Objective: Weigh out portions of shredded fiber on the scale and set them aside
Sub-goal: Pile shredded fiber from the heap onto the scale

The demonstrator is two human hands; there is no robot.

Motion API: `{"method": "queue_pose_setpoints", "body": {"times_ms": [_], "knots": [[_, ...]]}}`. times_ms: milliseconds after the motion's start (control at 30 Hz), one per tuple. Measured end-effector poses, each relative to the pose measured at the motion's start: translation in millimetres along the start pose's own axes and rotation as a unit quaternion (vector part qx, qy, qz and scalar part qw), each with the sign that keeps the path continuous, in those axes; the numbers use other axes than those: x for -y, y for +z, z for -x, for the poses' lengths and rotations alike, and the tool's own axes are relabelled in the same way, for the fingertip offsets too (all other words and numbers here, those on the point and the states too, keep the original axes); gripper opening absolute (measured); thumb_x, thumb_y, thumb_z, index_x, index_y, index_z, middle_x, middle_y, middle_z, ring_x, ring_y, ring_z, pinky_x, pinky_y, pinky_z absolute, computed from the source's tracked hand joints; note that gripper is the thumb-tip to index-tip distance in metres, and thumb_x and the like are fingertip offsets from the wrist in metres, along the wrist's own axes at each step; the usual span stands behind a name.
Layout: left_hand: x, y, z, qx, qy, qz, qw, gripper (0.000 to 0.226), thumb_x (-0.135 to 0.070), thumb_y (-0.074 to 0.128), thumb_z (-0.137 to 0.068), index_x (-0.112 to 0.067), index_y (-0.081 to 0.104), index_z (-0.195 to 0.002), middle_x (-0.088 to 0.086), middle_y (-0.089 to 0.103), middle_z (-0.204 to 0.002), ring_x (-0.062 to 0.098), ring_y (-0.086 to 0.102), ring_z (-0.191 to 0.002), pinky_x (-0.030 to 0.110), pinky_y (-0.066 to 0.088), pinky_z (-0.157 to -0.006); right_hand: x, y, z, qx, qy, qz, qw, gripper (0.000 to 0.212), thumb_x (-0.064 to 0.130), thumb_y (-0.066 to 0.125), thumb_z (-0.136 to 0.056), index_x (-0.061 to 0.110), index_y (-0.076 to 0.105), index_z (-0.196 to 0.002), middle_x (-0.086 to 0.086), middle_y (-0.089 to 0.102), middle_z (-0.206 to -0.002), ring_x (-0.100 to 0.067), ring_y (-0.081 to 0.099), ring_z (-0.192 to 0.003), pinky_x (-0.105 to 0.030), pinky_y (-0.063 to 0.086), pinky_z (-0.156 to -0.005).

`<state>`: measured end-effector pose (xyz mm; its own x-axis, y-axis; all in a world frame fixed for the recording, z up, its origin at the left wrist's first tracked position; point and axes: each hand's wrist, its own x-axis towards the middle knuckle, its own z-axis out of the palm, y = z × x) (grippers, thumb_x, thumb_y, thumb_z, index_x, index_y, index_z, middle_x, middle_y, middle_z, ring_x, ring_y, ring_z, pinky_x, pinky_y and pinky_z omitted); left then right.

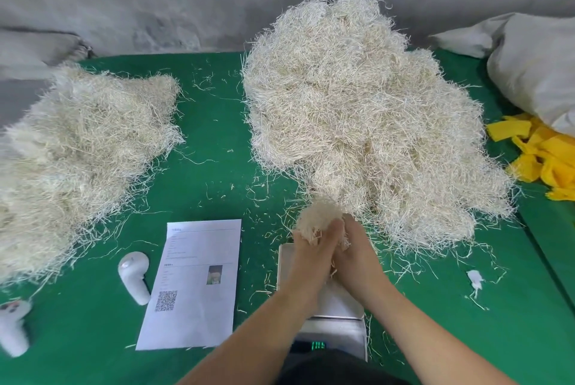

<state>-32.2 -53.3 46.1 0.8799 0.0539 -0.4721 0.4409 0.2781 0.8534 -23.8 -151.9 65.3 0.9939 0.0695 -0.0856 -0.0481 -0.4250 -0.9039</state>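
Observation:
A big heap of pale shredded fiber [357, 110] lies at the centre right of the green table [214, 141]. A second, flatter pile of fiber [71, 151] lies at the left. A small white scale [339, 303] with a green lit display [317, 345] sits near the front edge. Above its platform my left hand [311, 255] and my right hand [357, 255] are cupped together round a clump of fiber [320, 216] at the big heap's near edge. The hands hide most of the platform.
A printed sheet with a QR code [193, 285] lies left of the scale. Two white controllers [135, 275] [12, 328] lie further left. Yellow cloth strips [541, 154] and a white sack [535, 64] sit at the right edge. Loose strands litter the table.

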Motion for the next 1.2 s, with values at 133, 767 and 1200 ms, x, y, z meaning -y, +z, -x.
{"method": "queue_pose_setpoints", "body": {"times_ms": [133,767,1200], "knots": [[-5.0,-6.7,-7.3,-0.079,-0.035,0.037,0.996,0.094,-0.071,0.087,-0.053,-0.030,0.037,-0.122,0.005,0.070,-0.116,0.023,0.076,-0.096,0.046,0.064,-0.078,5.8,-6.2,4.2,0.038,0.111,-0.106,0.987,0.051,0.038,0.064,-0.096,0.040,0.050,-0.144,0.011,0.048,-0.148,-0.017,0.045,-0.140,-0.041,0.043,-0.112],[-9.5,-19.8,1.1,0.017,-0.017,0.046,0.999,0.060,-0.058,0.080,-0.082,-0.014,0.068,-0.122,0.014,0.076,-0.113,0.037,0.075,-0.102,0.056,0.058,-0.093,-1.2,-7.3,1.9,0.022,0.134,-0.153,0.979,0.035,0.044,0.062,-0.101,0.011,0.064,-0.114,-0.021,0.066,-0.116,-0.026,0.066,-0.107,-0.052,0.051,-0.097],[34.0,-44.2,-14.1,-0.005,-0.058,-0.168,0.984,0.063,-0.065,0.045,-0.099,-0.029,0.039,-0.151,-0.016,0.048,-0.137,0.012,0.054,-0.130,0.042,0.050,-0.107,-48.3,15.3,-3.7,-0.008,0.105,-0.043,0.993,0.025,0.042,0.061,-0.101,0.028,0.053,-0.120,-0.001,0.062,-0.098,-0.009,0.058,-0.068,-0.023,0.051,-0.063]]}}
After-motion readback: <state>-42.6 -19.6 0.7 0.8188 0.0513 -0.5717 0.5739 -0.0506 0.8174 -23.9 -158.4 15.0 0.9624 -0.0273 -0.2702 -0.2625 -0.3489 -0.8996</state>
